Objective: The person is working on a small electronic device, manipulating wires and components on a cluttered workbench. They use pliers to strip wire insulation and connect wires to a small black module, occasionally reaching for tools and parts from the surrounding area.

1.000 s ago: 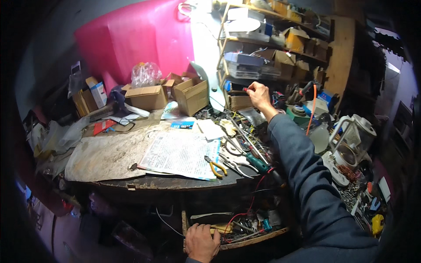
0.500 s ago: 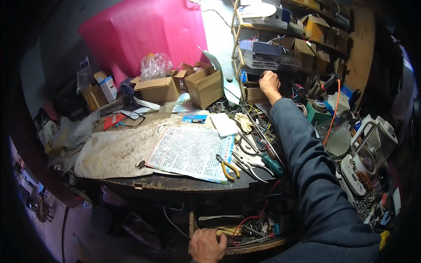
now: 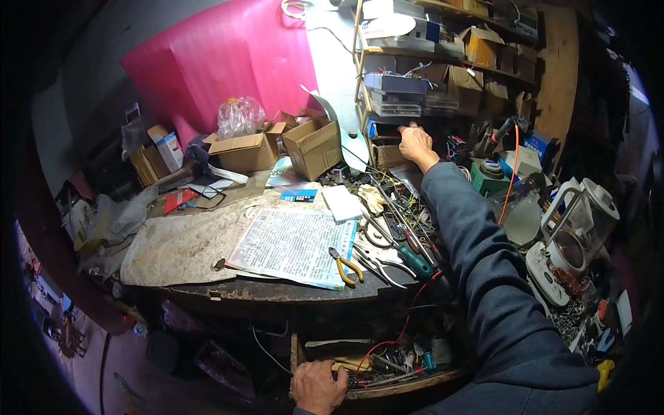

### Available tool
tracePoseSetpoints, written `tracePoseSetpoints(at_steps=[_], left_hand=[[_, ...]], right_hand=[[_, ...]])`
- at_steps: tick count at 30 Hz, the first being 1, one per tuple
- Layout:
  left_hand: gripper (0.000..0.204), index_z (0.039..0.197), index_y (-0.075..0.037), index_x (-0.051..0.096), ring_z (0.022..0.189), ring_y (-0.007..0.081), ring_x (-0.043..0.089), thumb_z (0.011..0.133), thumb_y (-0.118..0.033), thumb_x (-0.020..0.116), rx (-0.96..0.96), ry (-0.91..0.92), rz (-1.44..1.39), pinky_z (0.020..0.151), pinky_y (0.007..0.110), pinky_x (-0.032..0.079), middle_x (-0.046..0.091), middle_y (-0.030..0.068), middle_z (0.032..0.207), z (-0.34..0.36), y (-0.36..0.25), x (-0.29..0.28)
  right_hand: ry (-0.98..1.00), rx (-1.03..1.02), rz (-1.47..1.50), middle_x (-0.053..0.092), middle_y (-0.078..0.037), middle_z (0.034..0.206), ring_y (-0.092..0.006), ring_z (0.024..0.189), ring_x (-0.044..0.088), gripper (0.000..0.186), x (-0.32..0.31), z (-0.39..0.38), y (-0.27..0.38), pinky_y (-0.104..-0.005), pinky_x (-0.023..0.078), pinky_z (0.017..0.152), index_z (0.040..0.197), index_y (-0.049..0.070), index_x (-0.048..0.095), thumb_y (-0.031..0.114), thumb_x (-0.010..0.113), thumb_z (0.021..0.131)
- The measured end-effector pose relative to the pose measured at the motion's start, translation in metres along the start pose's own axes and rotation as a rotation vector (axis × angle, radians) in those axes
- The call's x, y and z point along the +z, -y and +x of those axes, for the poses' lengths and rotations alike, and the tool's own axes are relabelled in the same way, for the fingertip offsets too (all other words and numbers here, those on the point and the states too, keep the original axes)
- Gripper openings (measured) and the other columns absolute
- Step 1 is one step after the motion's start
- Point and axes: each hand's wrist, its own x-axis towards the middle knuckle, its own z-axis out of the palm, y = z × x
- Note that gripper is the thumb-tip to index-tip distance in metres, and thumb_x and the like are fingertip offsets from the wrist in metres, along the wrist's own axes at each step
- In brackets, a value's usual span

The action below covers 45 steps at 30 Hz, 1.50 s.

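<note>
Two hands work far apart here: we see the right hand (image 3: 416, 143) stretched to the bench's far edge, fingers curled together against a small drawer (image 3: 389, 156) at the foot of the shelf unit (image 3: 429, 83), and the left hand (image 3: 318, 387) low at the near edge, fingers folded on the rim of an open drawer (image 3: 404, 380) full of wires. Yellow-handled pliers (image 3: 344, 265) lie on a newspaper (image 3: 290, 242) between.

You are looking at two open cardboard boxes (image 3: 243, 149) (image 3: 312, 145), one newspaper sheet (image 3: 294, 245), one yellow-handled pliers (image 3: 346, 265) and one green-handled screwdriver (image 3: 413, 261).
</note>
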Motion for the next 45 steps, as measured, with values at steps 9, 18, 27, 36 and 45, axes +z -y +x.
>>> tracePoseSetpoints(at_steps=[9,18,27,36,45], left_hand=[[0.029,0.087,-0.002,0.075,0.081,0.0334,0.067,0.08,-0.03,0.071,-0.004,0.0,-0.011,0.086,0.043,0.05,0.071,0.0184,0.08,-0.002,0.002,0.0],[0.028,0.08,-0.002,0.072,0.076,0.0343,0.065,0.079,-0.03,0.068,0.045,-0.085,0.015,0.082,0.043,0.05,0.07,0.0175,0.073,-0.003,0.011,0.014],[0.028,0.082,-0.002,0.072,0.077,0.0327,0.066,0.081,-0.031,0.069,0.047,-0.072,0.005,0.082,0.042,0.049,0.07,0.0163,0.077,-0.004,0.009,0.011],[0.028,0.076,-0.002,0.069,0.077,0.0334,0.066,0.081,-0.029,0.068,0.026,-0.061,-0.022,0.083,0.042,0.05,0.07,0.0169,0.075,-0.004,0.012,0.013],[0.029,0.078,-0.002,0.071,0.078,0.0333,0.067,0.082,-0.03,0.067,0.009,-0.04,-0.003,0.083,0.042,0.05,0.07,0.0166,0.075,-0.002,0.007,0.006]], right_hand=[[0.177,-0.067,-0.154,0.057,-0.016,0.143,-0.0427,0.131,0.052,0.053,0.01,0.002,0.006,-0.0518,0.047,0.102,0.14,0.02,0.058,0.008,0.054,0.088],[0.156,-0.107,0.121,0.073,-0.02,0.101,-0.0377,0.101,0.069,0.029,-0.034,-0.004,-0.016,-0.0462,0.055,0.088,0.094,0.011,0.077,0.031,0.063,0.079],[0.377,-0.118,-0.096,0.071,-0.02,0.111,-0.0383,0.111,0.066,0.03,-0.042,-0.054,-0.017,-0.0483,0.054,0.088,0.107,0.008,0.072,0.018,0.066,0.079],[0.158,-0.144,-0.146,0.07,-0.016,0.114,-0.0366,0.106,0.069,0.043,-0.043,-0.057,-0.031,-0.0486,0.055,0.084,0.127,0.027,0.068,0.015,0.061,0.087],[0.351,-0.205,-0.329,0.065,-0.01,0.12,-0.0313,0.121,0.056,0.029,-0.027,-0.054,-0.013,-0.0509,0.044,0.098,0.106,0.023,0.079,0.036,0.07,0.082]])
